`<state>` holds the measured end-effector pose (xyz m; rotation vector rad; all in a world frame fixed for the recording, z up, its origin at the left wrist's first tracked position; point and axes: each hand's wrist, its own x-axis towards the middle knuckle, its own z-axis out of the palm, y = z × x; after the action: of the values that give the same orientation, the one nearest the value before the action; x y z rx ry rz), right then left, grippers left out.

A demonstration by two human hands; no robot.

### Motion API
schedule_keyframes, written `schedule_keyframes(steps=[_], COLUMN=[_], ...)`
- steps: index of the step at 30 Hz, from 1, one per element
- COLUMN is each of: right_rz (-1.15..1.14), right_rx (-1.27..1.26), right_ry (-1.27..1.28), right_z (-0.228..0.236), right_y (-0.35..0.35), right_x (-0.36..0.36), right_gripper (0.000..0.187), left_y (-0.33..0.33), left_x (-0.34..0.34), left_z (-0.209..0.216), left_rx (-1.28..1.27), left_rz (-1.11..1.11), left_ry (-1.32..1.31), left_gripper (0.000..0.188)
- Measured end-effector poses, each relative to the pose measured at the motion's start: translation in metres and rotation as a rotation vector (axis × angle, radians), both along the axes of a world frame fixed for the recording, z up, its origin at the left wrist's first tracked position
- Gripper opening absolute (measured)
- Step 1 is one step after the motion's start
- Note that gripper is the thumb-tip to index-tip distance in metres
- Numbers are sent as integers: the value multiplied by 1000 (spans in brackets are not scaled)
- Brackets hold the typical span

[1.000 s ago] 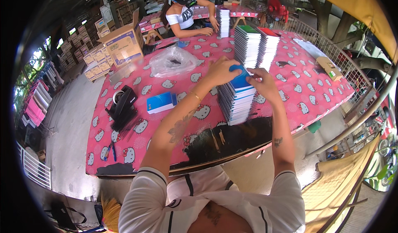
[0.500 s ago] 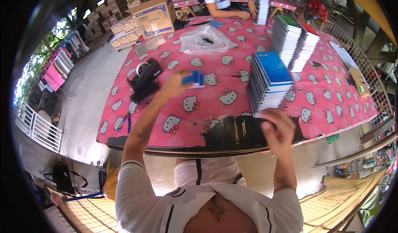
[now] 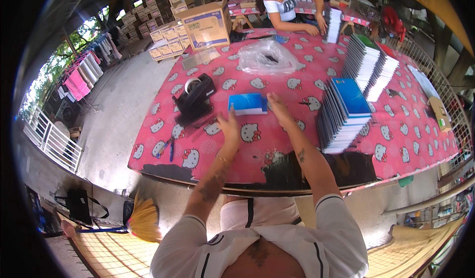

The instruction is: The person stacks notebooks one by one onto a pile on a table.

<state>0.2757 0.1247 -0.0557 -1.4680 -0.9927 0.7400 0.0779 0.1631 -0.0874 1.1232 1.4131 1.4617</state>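
A small blue-covered notebook (image 3: 246, 101) lies on the pink patterned table cover, with a white strip along its near side. My left hand (image 3: 229, 128) is at its near left corner, fingers apart. At its right end is my right hand (image 3: 280, 110), fingers stretched out; whether they touch the notebook I cannot tell. To the right of my right arm rises a tall stack of blue spiral notebooks (image 3: 350, 97). Dark comb-like binding wires (image 3: 194, 115) lie left of my left hand, in front of a black tape dispenser (image 3: 202, 91).
Green-topped (image 3: 363, 62) and red-topped (image 3: 383, 72) notebook stacks stand at the back right. A clear plastic bag (image 3: 267, 57) and a cardboard box (image 3: 204, 26) are farther back. Scissors (image 3: 165, 149) lie near the left edge. Across the table, another person (image 3: 292, 10) handles a notebook stack (image 3: 333, 25).
My right hand has gone from beside the tall blue stack to the small notebook's right end. My left hand has drawn back toward me, uncovering the blue cover. The view has shifted.
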Motion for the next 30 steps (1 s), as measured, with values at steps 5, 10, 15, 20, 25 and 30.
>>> schedule_keyframes(steps=[5, 10, 15, 20, 25, 30], right_rz=[54, 235, 432, 316, 277, 266], right_rx=[-200, -118, 183, 172, 157, 319], right_ry=[-616, -429, -967, -1145, -1254, -723], right_z=[1, 12, -21, -25, -20, -21], right_y=[31, -42, -142, -132, -115, -128], right_x=[6, -47, -72, -96, -105, -72], right_gripper=[88, 79, 79, 76, 72, 50], left_y=[-6, 53, 58, 39, -21, -25], left_x=[18, -35, 8, 19, -12, -32], left_z=[21, 30, 61, 82, 61, 68], left_rx=[-307, -270, -59, 591, 1016, 852], left_rz=[-256, -534, -1064, -1009, -699, -818], left_ry=[-212, 39, 305, 873, 1231, 1125], left_gripper=[82, 65, 59, 48, 30, 28])
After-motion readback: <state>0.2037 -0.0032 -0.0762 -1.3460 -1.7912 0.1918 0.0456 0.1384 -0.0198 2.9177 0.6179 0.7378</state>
